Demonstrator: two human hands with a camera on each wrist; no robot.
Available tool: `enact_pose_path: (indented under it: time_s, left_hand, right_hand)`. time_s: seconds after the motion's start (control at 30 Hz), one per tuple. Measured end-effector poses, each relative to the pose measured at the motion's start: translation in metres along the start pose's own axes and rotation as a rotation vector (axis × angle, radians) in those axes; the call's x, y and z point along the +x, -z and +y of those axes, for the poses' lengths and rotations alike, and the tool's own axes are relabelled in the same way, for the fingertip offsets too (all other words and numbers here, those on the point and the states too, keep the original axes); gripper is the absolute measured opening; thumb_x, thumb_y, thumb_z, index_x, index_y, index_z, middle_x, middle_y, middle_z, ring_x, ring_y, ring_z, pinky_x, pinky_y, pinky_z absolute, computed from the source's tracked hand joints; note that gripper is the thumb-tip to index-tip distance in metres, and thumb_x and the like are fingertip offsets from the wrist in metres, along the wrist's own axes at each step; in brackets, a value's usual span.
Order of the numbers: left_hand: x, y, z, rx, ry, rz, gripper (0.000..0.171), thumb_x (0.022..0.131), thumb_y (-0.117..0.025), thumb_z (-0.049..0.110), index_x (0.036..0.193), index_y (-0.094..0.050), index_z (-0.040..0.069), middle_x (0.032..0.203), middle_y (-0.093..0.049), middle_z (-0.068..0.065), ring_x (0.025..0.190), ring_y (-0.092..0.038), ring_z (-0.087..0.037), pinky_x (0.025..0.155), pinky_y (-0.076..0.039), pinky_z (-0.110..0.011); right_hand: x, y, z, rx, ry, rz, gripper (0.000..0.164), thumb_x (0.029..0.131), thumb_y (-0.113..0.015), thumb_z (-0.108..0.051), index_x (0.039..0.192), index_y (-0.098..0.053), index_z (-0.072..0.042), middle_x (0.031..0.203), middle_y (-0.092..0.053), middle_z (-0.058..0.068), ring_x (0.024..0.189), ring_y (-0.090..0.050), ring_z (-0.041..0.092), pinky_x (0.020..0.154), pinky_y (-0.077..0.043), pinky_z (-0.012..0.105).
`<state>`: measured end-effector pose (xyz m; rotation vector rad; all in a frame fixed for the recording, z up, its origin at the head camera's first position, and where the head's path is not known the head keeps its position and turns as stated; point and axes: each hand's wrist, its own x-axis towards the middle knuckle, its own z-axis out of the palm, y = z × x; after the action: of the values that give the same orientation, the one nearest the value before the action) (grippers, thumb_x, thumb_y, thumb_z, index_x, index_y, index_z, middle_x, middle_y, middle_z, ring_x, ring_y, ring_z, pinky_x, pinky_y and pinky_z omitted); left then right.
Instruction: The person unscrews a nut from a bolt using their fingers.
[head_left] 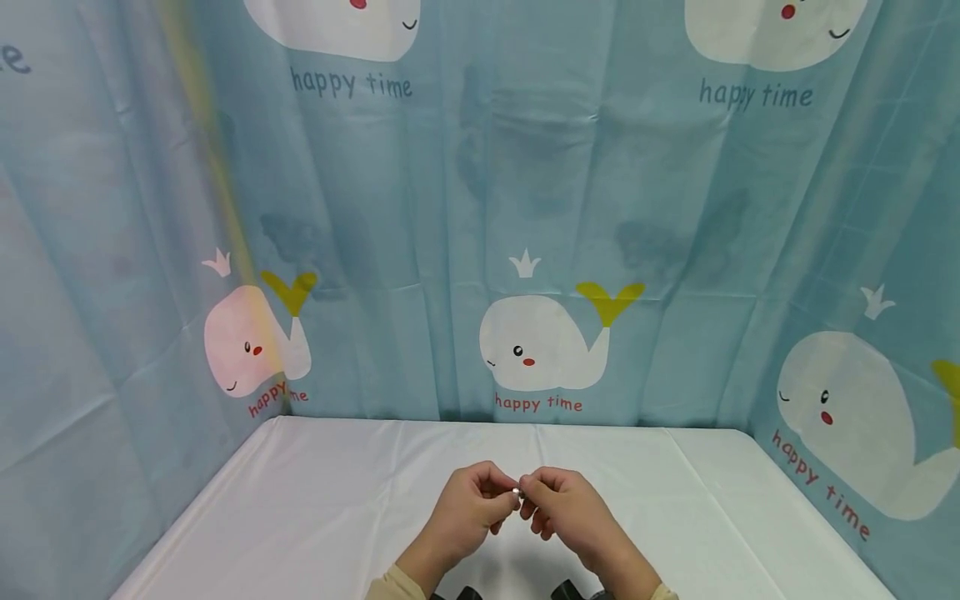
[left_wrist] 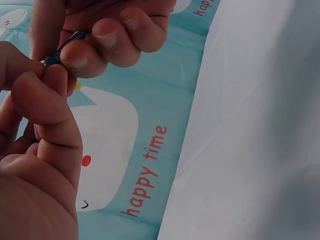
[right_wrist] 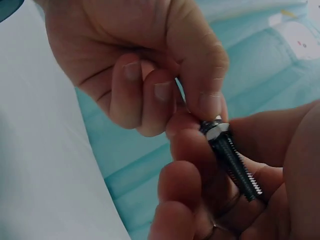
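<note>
Low in the head view, my left hand (head_left: 468,507) and right hand (head_left: 573,507) meet fingertip to fingertip over the white table. Between them is a small shiny metal bolt (head_left: 519,493). The right wrist view shows its dark threaded shank (right_wrist: 235,162) lying along the fingers of my right hand, whose thumb and fingers grip it. A silvery hex-shaped piece (right_wrist: 218,131) sits at the shank's upper end, where the left thumb and forefinger pinch. In the left wrist view, the bolt (left_wrist: 70,46) is mostly hidden by fingers; I cannot tell whether the hex piece is head or nut.
The white-covered table (head_left: 337,475) spreads around both hands. A blue curtain (head_left: 420,350) printed with white whales stands behind it and at both sides. Dark objects (head_left: 567,590) poke in at the bottom edge of the head view, below the wrists.
</note>
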<state>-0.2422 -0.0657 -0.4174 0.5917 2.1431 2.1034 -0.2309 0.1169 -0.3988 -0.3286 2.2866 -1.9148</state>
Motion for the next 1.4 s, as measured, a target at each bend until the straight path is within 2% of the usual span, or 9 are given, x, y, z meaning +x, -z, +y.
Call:
enact_pose_path:
  time_s: [0.1, 0.27, 0.5, 0.6, 0.73, 0.83, 1.03, 1.23, 1.4]
  left_hand:
    - [0.0007, -0.0005, -0.0007, 0.006, -0.009, -0.007, 0.005, 0.086, -0.07, 0.003, 0.091, -0.069, 0.004, 0.073, -0.065, -0.007, 0.052, -0.048, -0.015, 0.05, -0.045, -0.028]
    - [0.0004, -0.0005, -0.0002, 0.01, -0.009, -0.002, 0.004, 0.086, -0.069, 0.002, 0.088, -0.067, 0.005, 0.073, -0.064, -0.007, 0.052, -0.049, -0.016, 0.05, -0.045, -0.028]
    - [0.0, 0.0, -0.0002, 0.016, -0.016, 0.011, 0.006, 0.085, -0.068, 0.001, 0.09, -0.065, 0.002, 0.07, -0.062, -0.006, 0.051, -0.049, -0.016, 0.05, -0.046, -0.029]
    - [-0.0001, 0.0, -0.0004, 0.013, -0.02, 0.007, 0.006, 0.085, -0.068, 0.001, 0.089, -0.066, 0.002, 0.071, -0.062, -0.006, 0.051, -0.049, -0.016, 0.049, -0.046, -0.027]
    - [-0.0007, 0.0002, 0.0005, 0.009, -0.022, 0.011, 0.006, 0.084, -0.068, 0.0, 0.089, -0.065, 0.002, 0.071, -0.062, -0.005, 0.051, -0.049, -0.015, 0.05, -0.046, -0.026]
    - [-0.0009, 0.0, 0.0013, 0.009, -0.021, 0.017, 0.006, 0.083, -0.068, 0.0, 0.088, -0.065, 0.002, 0.071, -0.062, -0.005, 0.051, -0.049, -0.015, 0.049, -0.046, -0.026]
    - [-0.0015, -0.0008, 0.0015, 0.017, -0.029, 0.011, 0.007, 0.082, -0.066, -0.002, 0.088, -0.065, 0.001, 0.069, -0.061, -0.006, 0.05, -0.049, -0.016, 0.049, -0.045, -0.026]
    - [-0.0023, -0.0009, 0.0033, 0.004, -0.031, 0.017, 0.006, 0.082, -0.067, -0.002, 0.087, -0.065, 0.001, 0.071, -0.063, -0.005, 0.05, -0.049, -0.015, 0.049, -0.045, -0.026]
    - [-0.003, -0.0014, 0.0046, -0.007, -0.033, 0.023, 0.008, 0.08, -0.066, -0.003, 0.087, -0.066, 0.0, 0.069, -0.063, -0.004, 0.049, -0.048, -0.014, 0.048, -0.045, -0.026]
  right_hand:
    - [0.0002, 0.0, 0.0005, -0.011, 0.016, -0.001, 0.027, 0.099, -0.062, -0.029, 0.093, -0.068, -0.003, 0.078, -0.064, 0.008, 0.062, -0.054, 0.019, 0.054, -0.048, 0.031]
    - [0.0003, 0.0003, -0.0016, -0.028, 0.025, 0.026, 0.017, 0.092, -0.068, -0.017, 0.102, -0.068, -0.005, 0.089, -0.065, 0.008, 0.068, -0.059, 0.023, 0.056, -0.05, 0.033]
    - [-0.0014, 0.0013, -0.0021, 0.013, 0.002, 0.001, 0.031, 0.099, -0.062, -0.032, 0.1, -0.068, -0.001, 0.08, -0.065, 0.009, 0.061, -0.055, 0.018, 0.054, -0.049, 0.03]
    - [-0.002, 0.0009, -0.0021, 0.006, 0.024, 0.012, 0.025, 0.098, -0.063, -0.026, 0.097, -0.068, -0.002, 0.081, -0.065, 0.009, 0.062, -0.056, 0.019, 0.054, -0.049, 0.03]
    - [-0.0021, 0.001, -0.0046, 0.014, 0.041, 0.047, 0.019, 0.092, -0.068, -0.017, 0.103, -0.067, -0.002, 0.092, -0.066, 0.01, 0.069, -0.06, 0.024, 0.057, -0.05, 0.033]
    - [-0.0022, 0.0011, -0.0053, 0.029, 0.023, 0.033, 0.023, 0.093, -0.067, -0.021, 0.105, -0.066, -0.001, 0.092, -0.065, 0.011, 0.067, -0.06, 0.023, 0.057, -0.05, 0.032]
    - [-0.0028, -0.0006, -0.0032, 0.013, 0.022, -0.011, 0.029, 0.1, -0.061, -0.029, 0.095, -0.067, -0.002, 0.077, -0.064, 0.009, 0.06, -0.054, 0.018, 0.053, -0.048, 0.029]
    - [-0.0035, -0.0006, -0.007, 0.005, 0.058, 0.023, 0.016, 0.092, -0.067, -0.015, 0.102, -0.068, -0.003, 0.091, -0.065, 0.009, 0.068, -0.059, 0.023, 0.056, -0.05, 0.032]
    - [-0.0044, -0.0009, -0.0067, 0.014, 0.033, -0.011, 0.025, 0.097, -0.064, -0.027, 0.1, -0.068, -0.002, 0.084, -0.065, 0.009, 0.064, -0.056, 0.02, 0.054, -0.049, 0.03]
